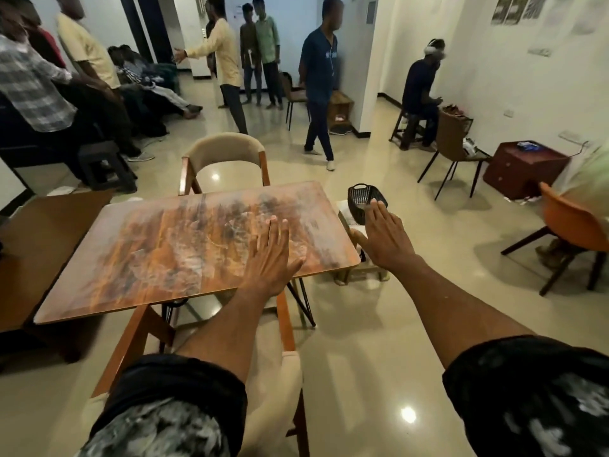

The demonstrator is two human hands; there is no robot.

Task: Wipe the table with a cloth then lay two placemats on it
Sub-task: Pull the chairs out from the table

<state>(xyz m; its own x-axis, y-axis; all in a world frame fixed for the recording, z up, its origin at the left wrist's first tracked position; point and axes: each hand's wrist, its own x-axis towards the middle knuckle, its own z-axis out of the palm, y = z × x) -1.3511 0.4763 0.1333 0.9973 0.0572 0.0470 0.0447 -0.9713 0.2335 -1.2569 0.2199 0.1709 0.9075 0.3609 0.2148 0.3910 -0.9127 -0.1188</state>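
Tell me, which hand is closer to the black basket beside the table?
The right hand. It reaches out past the table's right edge, open, with its fingertips right by the black basket. The left hand lies flat over the tabletop, farther from the basket. No cloth is visible yet.
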